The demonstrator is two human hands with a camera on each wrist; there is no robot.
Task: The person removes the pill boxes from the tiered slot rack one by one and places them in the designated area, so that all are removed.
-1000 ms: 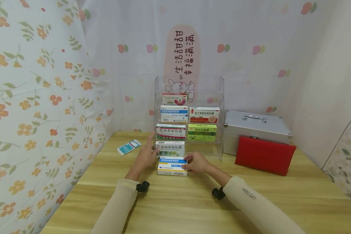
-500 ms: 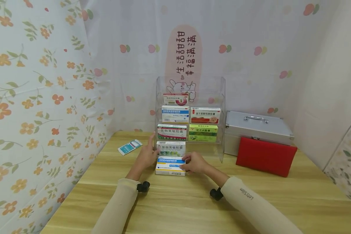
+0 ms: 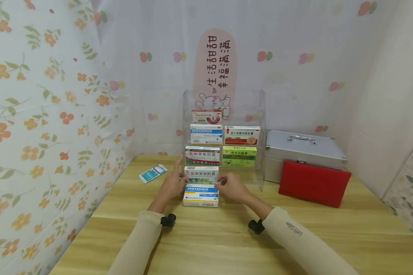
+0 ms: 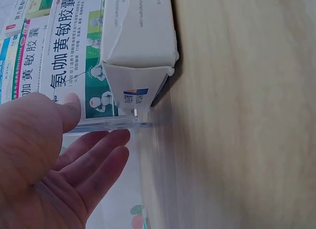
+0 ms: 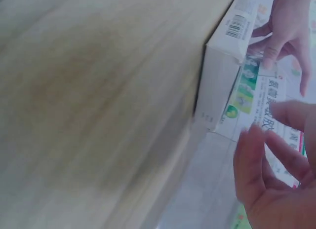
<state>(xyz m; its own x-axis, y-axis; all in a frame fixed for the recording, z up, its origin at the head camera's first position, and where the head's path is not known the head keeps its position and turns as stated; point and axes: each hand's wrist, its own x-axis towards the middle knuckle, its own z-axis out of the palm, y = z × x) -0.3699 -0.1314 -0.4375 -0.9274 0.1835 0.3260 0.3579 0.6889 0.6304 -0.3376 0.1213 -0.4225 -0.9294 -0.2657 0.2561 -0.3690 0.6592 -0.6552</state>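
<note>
A clear acrylic display rack point(image 3: 241, 176) holds medicine boxes in tiers. On its lowest tier, at the left, sits a green-and-white medicine box point(image 3: 201, 174). Directly in front of it, a blue-and-white medicine box point(image 3: 200, 195) stands on the table. My left hand point(image 3: 171, 185) grips the rack's left side panel, thumb over the front edge by the green-and-white box and the other fingers outside the panel. Near the right ends of these two boxes is my right hand point(image 3: 232, 187). In the right wrist view, its loosely bent fingers point(image 5: 249, 162) have nothing between them.
Higher tiers bear a red-and-white box point(image 3: 202, 156), a lime green box point(image 3: 239, 156) and several others. At right stand a silver case point(image 3: 304, 147) and a red pouch point(image 3: 313, 184). A teal-and-white packet point(image 3: 153, 173) lies left on the wooden table point(image 3: 206, 236).
My right hand has let go of the blue-and-white box and shifted slightly up towards the green-and-white one. Earlier the blue-and-white box slid slightly left. My left hand stays on the rack.
</note>
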